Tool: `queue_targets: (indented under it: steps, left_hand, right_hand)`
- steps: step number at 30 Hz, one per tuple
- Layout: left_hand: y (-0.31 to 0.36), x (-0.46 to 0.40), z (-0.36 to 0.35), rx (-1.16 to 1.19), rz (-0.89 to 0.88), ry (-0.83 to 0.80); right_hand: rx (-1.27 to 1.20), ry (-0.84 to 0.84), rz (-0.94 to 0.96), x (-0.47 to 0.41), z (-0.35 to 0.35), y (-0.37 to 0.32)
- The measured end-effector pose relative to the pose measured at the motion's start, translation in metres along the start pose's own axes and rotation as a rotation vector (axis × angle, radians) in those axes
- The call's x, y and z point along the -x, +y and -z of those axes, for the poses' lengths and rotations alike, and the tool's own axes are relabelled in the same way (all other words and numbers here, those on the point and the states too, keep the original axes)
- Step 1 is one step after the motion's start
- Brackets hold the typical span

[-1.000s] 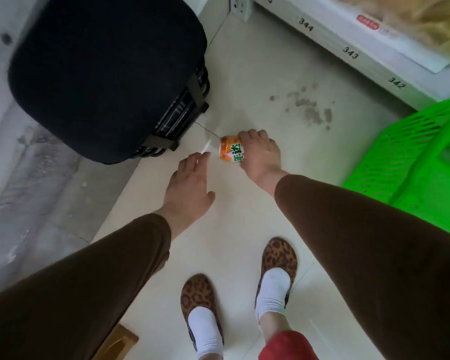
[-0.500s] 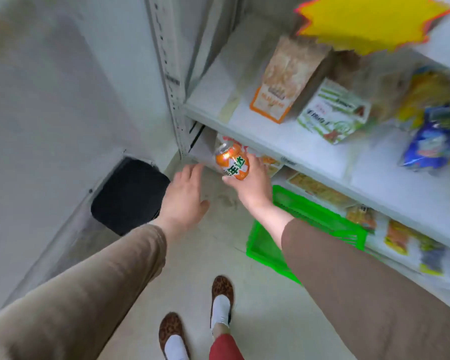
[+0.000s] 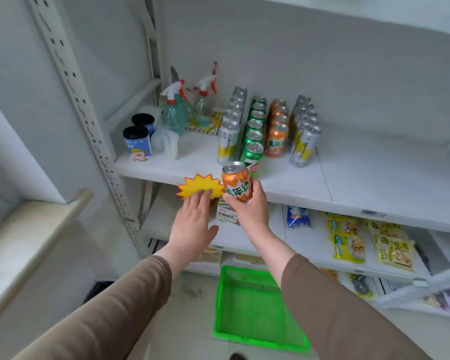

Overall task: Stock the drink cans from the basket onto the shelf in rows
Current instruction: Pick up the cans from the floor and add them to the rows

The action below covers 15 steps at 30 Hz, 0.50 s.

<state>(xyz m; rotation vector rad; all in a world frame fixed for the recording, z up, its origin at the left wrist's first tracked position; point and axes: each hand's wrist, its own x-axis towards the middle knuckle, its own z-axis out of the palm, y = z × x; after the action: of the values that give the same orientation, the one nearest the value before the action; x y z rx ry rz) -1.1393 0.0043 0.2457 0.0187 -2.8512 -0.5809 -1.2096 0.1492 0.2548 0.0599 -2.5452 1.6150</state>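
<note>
My right hand (image 3: pixel 252 213) grips an orange drink can (image 3: pixel 236 181) upright, just in front of the white shelf's front edge (image 3: pixel 309 201). On that shelf stand four rows of cans running front to back: tall silver-yellow cans (image 3: pixel 227 141), green cans (image 3: pixel 253 137), orange cans (image 3: pixel 277 133) and more silver-yellow cans (image 3: pixel 303 136). My left hand (image 3: pixel 192 227) is flat, fingers apart, holding nothing, its fingertips at a yellow starburst tag (image 3: pixel 199 187). The green basket (image 3: pixel 255 336) sits on the floor below; I see no cans inside it.
Two spray bottles (image 3: pixel 177 110), two black-topped cartons (image 3: pixel 137 142) and a white bag occupy the shelf's left part. The right part of the shelf is bare. Snack packets (image 3: pixel 348 240) lie on the lower shelves. A perforated upright post (image 3: pixel 83 105) stands at left.
I rose from the floor, where my right hand picked up the orange can beside a black object, and lifted it up to the drink shelf. My left hand rose alongside.
</note>
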Motion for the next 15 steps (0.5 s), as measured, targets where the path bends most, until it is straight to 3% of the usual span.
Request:
queue_targets:
  steps: [8,15]
  left_hand:
    - [0.078,-0.062,-0.033,-0.023,-0.058,-0.050]
    - [0.119,-0.097,-0.067,-0.052,-0.004,-0.098]
  right_hand:
    - [-0.044,0.051,-0.048,-0.081,0.071,0.027]
    - [-0.050,-0.018,-0.104,-0.158,0.076,0.072]
